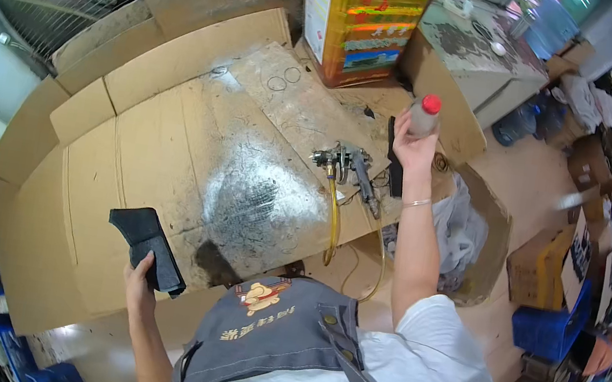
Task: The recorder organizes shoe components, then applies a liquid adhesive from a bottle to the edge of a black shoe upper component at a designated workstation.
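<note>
Right hand [414, 150] grips a translucent, red-capped bottle [423, 118] above a tan cardboard-lined bench's [127, 172] right end; left hand [138, 278] clasps a flat black piece [161, 258].
Hands apart, the step looks like fetching or returning the bottle; next likely needs clearance past the silver metal spray gun [343, 163].

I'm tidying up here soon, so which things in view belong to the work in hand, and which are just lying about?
Work in hand:
- black piece, held in the left hand
- red-capped bottle, held in the right hand
- probably the spray gun, lying nearby

Seemingly just lying about:
- yellow tin
- white plastic bag
- blue crate
</note>
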The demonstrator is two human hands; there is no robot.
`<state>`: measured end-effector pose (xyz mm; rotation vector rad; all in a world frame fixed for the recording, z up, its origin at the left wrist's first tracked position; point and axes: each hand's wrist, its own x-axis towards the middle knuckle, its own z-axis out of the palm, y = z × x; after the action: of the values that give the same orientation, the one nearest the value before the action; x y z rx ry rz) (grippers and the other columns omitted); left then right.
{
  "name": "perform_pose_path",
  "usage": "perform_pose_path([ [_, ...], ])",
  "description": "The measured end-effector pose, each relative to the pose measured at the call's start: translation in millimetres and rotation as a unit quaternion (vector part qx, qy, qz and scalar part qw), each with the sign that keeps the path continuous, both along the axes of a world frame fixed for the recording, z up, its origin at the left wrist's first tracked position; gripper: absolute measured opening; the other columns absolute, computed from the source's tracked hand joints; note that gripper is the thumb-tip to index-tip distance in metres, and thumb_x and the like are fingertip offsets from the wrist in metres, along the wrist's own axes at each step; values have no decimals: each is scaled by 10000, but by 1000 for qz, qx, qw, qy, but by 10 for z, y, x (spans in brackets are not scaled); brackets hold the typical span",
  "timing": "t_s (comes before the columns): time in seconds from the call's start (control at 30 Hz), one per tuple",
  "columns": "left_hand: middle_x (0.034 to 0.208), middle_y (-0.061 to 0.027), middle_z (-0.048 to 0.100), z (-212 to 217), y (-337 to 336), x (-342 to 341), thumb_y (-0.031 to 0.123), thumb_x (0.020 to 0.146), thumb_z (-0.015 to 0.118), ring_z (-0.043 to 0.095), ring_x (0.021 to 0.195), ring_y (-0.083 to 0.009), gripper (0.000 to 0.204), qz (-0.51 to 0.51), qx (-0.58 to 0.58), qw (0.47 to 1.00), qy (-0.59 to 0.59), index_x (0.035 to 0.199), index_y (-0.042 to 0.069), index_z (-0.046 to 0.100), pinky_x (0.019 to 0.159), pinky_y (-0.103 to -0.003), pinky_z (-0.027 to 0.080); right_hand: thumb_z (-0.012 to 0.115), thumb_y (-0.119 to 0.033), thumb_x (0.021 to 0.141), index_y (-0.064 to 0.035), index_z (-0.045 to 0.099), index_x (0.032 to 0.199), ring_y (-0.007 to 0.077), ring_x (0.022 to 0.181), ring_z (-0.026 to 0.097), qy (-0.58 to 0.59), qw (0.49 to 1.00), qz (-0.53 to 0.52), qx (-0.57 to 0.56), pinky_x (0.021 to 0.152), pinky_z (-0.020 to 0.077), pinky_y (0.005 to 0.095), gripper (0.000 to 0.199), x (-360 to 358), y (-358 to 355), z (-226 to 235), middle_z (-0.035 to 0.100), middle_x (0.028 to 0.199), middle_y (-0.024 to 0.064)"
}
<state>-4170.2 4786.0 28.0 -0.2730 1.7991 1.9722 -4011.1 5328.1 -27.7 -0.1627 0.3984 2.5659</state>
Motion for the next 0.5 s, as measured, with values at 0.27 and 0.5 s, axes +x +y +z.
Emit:
perform_pose_path([
  [0.27, 907, -63, 610, 429, 170, 349, 86, 780, 591, 582, 804, -134, 253, 62, -45, 996, 43, 1005, -25, 554, 719, -262, 450, 620, -681, 571, 59, 414, 1122, 299, 906, 565, 135, 968, -51, -206, 699, 544, 377, 945, -744, 1216, -637, 510, 1047, 191],
  [0.5, 897, -64, 609, 450, -16, 449, 70, 779, 580, 592, 783, -144, 246, 111, -43, 992, 47, 1008, -17, 549, 721, -268, 461, 689, -612, 552, 29, 374, 1221, 299, 1023, 529, 225, 953, -51, -199, 757, 532, 363, 979, -1006, 1509, -796, 497, 1144, 173],
])
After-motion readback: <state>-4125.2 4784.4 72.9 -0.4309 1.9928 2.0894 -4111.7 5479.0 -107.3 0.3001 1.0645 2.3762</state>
